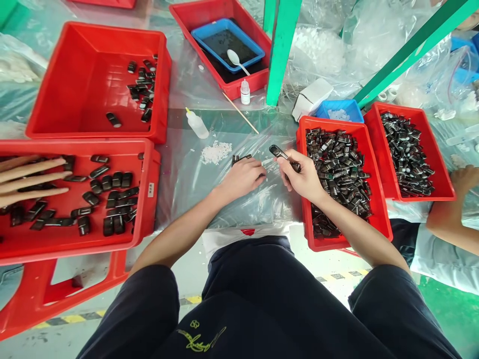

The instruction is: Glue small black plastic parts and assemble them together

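Observation:
My right hand is closed on a small black oblong part, held up at the left rim of a red bin full of such black parts. My left hand rests knuckles-up on the plastic-covered table, its fingers curled over a few dark parts that poke out at the fingertips. A little heap of white granules lies just left of that hand.
Two red bins with several black parts stand left, another person's fingers over the near one. A squeeze bottle, small vial, thin stick, blue tray with spoon and green posts lie beyond. Another person's arm is right.

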### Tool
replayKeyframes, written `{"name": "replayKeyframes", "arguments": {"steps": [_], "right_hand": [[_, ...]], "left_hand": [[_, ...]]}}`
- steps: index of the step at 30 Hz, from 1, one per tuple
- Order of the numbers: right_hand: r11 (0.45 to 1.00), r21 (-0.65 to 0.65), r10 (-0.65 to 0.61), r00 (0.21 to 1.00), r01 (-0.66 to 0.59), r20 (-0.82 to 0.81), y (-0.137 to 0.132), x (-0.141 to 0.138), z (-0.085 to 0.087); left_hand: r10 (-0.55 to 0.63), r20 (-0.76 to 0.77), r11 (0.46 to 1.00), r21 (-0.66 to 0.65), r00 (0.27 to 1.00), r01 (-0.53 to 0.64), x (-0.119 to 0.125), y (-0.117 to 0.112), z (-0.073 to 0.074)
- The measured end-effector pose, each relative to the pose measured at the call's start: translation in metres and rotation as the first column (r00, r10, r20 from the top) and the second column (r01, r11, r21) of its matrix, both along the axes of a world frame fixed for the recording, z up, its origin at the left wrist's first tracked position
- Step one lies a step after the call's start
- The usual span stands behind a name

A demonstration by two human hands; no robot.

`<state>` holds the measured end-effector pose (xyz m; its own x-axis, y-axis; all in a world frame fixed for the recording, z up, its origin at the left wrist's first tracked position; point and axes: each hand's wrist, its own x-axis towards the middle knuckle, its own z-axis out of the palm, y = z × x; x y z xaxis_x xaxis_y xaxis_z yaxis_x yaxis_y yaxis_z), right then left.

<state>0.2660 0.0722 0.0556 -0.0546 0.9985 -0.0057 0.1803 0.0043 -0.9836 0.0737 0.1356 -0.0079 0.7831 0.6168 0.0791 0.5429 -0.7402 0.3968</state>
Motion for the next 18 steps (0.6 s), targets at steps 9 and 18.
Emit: {"name": "replayKeyframes", "arguments": {"steps": [9, 18], "right_hand": [[0.993, 0.065, 0.089, 0.99, -0.096, 0.107, 0.0, 0.003, -0.011], [0.989, 0.081, 0.107, 0.977, -0.124, 0.184, -0.002, 0.002, -0.011]], "left_hand": [[0.554, 0.676, 0.791, -0.609, 0.486, -0.055, -0.012, 0.01, 0.021], [0.66, 0.646, 0.658, -0.743, 0.383, 0.121, -0.003, 0.002, 0.03]]}}
